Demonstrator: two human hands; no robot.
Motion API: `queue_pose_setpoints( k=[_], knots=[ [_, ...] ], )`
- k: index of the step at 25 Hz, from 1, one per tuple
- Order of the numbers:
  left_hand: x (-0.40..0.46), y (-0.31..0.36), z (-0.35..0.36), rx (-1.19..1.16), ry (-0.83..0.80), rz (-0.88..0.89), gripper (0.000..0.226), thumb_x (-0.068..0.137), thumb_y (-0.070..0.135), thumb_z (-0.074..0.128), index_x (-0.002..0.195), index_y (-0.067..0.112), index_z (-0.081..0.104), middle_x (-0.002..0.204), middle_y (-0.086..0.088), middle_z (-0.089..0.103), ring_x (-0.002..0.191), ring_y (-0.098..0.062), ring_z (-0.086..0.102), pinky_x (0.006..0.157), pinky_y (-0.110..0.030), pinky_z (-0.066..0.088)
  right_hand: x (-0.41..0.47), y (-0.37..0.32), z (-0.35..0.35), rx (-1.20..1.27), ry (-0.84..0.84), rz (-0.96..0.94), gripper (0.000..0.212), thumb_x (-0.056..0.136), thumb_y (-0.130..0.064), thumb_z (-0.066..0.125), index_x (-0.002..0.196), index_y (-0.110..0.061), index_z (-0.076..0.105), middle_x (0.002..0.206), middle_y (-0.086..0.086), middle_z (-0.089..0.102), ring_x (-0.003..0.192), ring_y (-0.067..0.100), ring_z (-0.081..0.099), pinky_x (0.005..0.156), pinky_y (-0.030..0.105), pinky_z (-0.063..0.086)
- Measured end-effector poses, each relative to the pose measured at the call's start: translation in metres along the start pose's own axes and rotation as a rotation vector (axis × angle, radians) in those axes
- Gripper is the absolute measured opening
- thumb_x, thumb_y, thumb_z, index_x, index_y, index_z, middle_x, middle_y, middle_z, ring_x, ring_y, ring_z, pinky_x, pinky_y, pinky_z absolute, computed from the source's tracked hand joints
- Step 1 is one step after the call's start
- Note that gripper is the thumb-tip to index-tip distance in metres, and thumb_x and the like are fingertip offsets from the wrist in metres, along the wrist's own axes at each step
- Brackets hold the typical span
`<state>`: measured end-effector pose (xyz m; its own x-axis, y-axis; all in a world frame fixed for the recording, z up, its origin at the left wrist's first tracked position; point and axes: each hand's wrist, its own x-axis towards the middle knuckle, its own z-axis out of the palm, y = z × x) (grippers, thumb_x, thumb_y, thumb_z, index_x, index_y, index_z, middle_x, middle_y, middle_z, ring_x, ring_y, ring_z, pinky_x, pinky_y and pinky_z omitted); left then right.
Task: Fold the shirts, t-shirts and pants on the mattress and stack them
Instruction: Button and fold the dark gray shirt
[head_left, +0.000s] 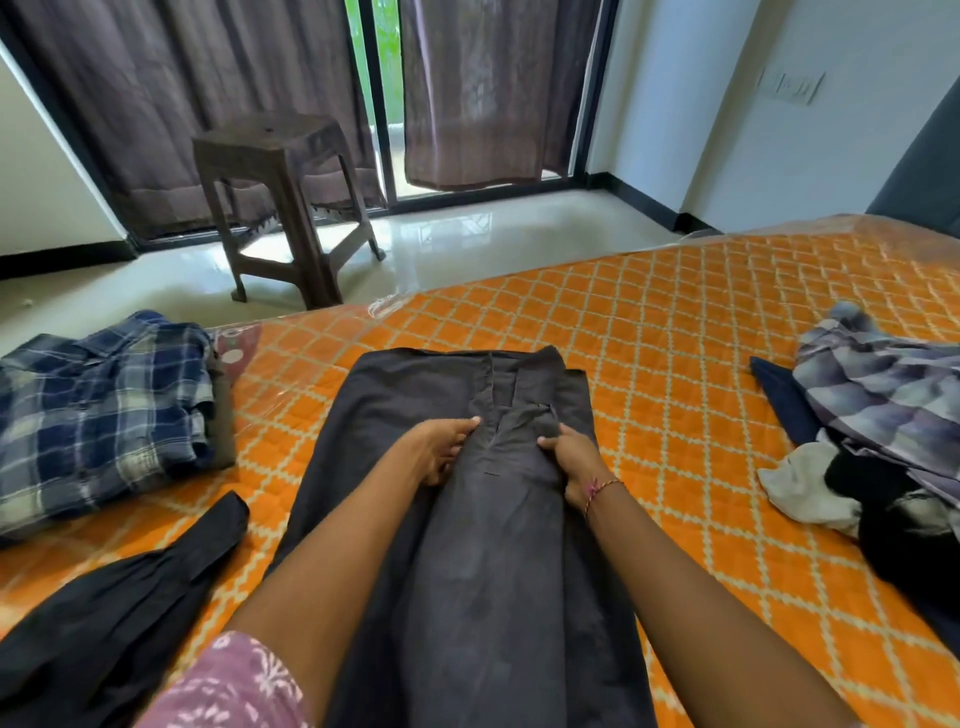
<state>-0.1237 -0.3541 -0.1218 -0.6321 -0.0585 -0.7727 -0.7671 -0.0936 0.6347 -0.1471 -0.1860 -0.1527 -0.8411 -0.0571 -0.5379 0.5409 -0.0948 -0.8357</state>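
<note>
A dark grey shirt (431, 395) lies lengthwise on the orange patterned mattress (675, 322), collar end away from me. My left hand (441, 449) grips a fold of its fabric left of the placket. My right hand (569, 457) pinches the cloth on the right of the placket; a thread bracelet circles that wrist. A folded blue plaid shirt (98, 410) sits at the left on an olive garment (223, 415). A black garment (119, 592) lies at the lower left.
A heap of unfolded clothes (878, 415), with grey-purple, white, black and navy pieces, lies at the right of the mattress. Beyond the mattress edge a brown plastic stool (280, 197) stands on the shiny floor before curtains (197, 78).
</note>
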Motion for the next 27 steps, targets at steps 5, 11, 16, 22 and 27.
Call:
queue_pose_setpoints(
  k=[5,11,16,22,27],
  knots=[
    [0.011,0.012,0.0,-0.219,0.142,0.334,0.015,0.082,0.008,0.067,0.096,0.008,0.062,0.098,-0.016,0.066,0.086,-0.029,0.063,0.083,-0.041,0.053,-0.004,-0.018,0.011,0.0,-0.133,-0.145,0.044,0.094,0.009,0.042,0.132,-0.009,0.052,0.124,0.012,0.06,0.103,0.027,0.059,0.077,0.03,0.053],
    [0.006,0.004,-0.008,-0.27,0.218,0.306,0.011,0.092,0.012,0.06,0.102,0.006,0.059,0.08,-0.006,0.058,0.061,-0.014,0.059,0.052,-0.027,0.051,0.027,-0.021,0.016,-0.34,0.051,-0.055,0.046,0.088,0.008,0.05,0.134,0.0,0.049,0.108,0.009,0.06,0.08,0.018,0.056,0.068,0.026,0.047],
    [-0.022,-0.034,-0.031,-0.194,0.063,0.024,0.023,0.098,0.029,0.046,0.084,0.015,0.056,0.086,-0.002,0.057,0.073,-0.015,0.05,0.063,-0.027,0.041,-0.013,0.001,0.019,-0.4,0.232,-0.123,0.048,0.09,-0.006,0.054,0.138,-0.005,0.044,0.133,0.014,0.051,0.118,0.03,0.051,0.09,0.033,0.043],
    [-0.059,-0.096,-0.014,-0.34,-0.01,0.054,0.033,0.095,0.023,0.054,0.121,0.003,0.059,0.081,-0.009,0.069,0.078,-0.02,0.06,0.069,-0.03,0.05,-0.077,0.018,0.02,-0.414,0.213,-0.139,0.053,0.09,-0.013,0.055,0.139,-0.007,0.037,0.135,0.016,0.051,0.121,0.033,0.049,0.096,0.035,0.042],
    [-0.107,-0.139,0.002,-0.522,-0.045,0.051,0.041,0.098,0.036,0.046,0.122,0.005,0.059,0.102,-0.011,0.069,0.095,-0.025,0.062,0.087,-0.035,0.046,-0.182,0.081,0.004,-0.197,0.123,0.0,0.042,0.084,-0.023,0.066,0.121,-0.01,0.053,0.126,0.013,0.06,0.108,0.028,0.06,0.095,0.043,0.05]
  ],
)
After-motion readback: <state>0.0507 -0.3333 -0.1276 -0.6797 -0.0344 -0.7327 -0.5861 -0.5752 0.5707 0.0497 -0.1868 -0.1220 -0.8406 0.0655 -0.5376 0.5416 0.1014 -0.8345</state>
